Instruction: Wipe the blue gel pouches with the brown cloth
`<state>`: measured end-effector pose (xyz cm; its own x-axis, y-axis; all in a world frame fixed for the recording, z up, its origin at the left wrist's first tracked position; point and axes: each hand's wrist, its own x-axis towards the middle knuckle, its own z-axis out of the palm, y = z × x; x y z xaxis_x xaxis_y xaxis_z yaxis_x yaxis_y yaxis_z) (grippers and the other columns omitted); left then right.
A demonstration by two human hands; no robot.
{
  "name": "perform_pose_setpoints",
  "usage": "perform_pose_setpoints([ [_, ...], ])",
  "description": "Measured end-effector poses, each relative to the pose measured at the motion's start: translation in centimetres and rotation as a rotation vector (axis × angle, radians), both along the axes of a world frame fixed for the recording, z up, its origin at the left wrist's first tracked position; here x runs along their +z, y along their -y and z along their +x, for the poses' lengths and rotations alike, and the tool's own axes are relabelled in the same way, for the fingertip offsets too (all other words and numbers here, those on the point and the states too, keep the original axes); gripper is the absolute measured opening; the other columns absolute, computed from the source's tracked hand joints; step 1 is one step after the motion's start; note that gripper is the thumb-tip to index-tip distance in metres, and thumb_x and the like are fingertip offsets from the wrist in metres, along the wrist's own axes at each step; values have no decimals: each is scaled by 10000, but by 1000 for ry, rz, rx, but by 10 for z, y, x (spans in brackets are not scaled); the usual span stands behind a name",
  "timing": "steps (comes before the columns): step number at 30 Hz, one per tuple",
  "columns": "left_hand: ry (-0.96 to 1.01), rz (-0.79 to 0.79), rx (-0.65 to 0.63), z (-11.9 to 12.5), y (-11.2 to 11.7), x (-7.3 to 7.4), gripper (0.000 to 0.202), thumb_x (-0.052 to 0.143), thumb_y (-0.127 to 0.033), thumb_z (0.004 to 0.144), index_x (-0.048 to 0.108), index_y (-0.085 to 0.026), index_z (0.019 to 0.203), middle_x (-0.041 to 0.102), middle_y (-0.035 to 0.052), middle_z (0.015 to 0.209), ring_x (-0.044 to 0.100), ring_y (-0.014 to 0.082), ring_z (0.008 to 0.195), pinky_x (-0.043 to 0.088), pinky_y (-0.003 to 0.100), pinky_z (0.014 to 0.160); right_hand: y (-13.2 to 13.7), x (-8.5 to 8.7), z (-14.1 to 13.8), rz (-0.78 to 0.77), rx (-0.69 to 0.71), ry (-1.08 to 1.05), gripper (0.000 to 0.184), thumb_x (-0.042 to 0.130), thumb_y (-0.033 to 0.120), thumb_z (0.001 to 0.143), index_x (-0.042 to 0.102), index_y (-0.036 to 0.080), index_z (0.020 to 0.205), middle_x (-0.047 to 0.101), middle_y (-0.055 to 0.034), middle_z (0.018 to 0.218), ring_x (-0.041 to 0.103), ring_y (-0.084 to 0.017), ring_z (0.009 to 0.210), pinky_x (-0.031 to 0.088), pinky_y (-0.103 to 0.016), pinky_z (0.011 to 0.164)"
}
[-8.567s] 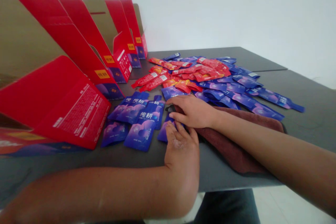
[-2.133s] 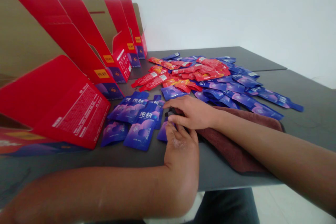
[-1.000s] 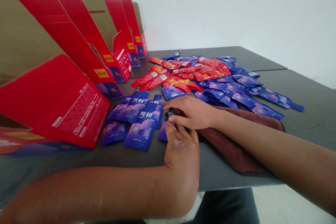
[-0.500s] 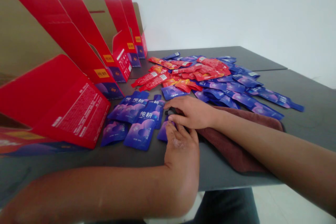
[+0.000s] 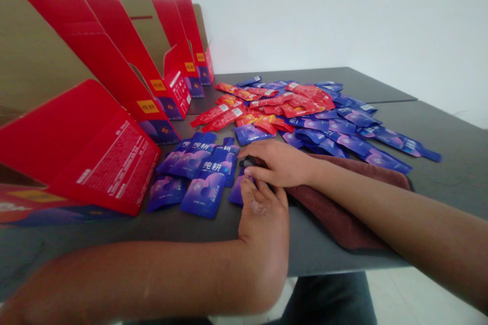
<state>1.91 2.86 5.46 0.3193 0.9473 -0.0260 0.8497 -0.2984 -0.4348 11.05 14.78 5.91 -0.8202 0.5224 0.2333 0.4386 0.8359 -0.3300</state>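
My left hand and my right hand meet over the middle of the table, the right one partly covering the left one's fingers. Both have bent, closed fingers around a small black object, mostly hidden, whose kind I cannot make out. A blue-purple sachet pokes out beside the left fingers, flat on the table. Just left of the hands lie several more blue sachets, some overlapping. Beneath my right wrist and forearm is a brown cloth-like pad.
Behind the hands spreads a heap of red sachets and blue sachets. Open red cardboard boxes stand in a row along the left, flaps raised. The grey table reaches towards a white wall.
Both hands keep the same place and grip. The left forearm has shifted very slightly; the sachets and boxes have not moved.
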Motion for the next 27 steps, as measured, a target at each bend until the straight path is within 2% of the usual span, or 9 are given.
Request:
perform_pose_setpoints([
  [7,117,-15,21,1,0,1,456,371,-18,874,529,-44,1301,597,306,1258,599,322,1161,459,461,1006,0,0,0,1,4,-1,340,521,316,898,607,125,1166,677,-124,1047,611,-233,972,451,-371,838],
  [18,13,-6,6,1,0,2,474,346,-17,874,503,-38,1321,589,311,1265,597,322,1156,457,450,1011,0,0,0,11,-11,24,356,509,335,902,607,134,1179,676,-112,1046,607,-224,965,439,-355,832],
  [27,17,11,-2,1,0,0,467,357,-18,870,511,-32,1311,590,320,1255,600,328,1153,461,447,1002,0,0,0,6,-11,21,363,510,337,903,608,130,1185,677,-123,1049,606,-234,967,441,-365,832],
])
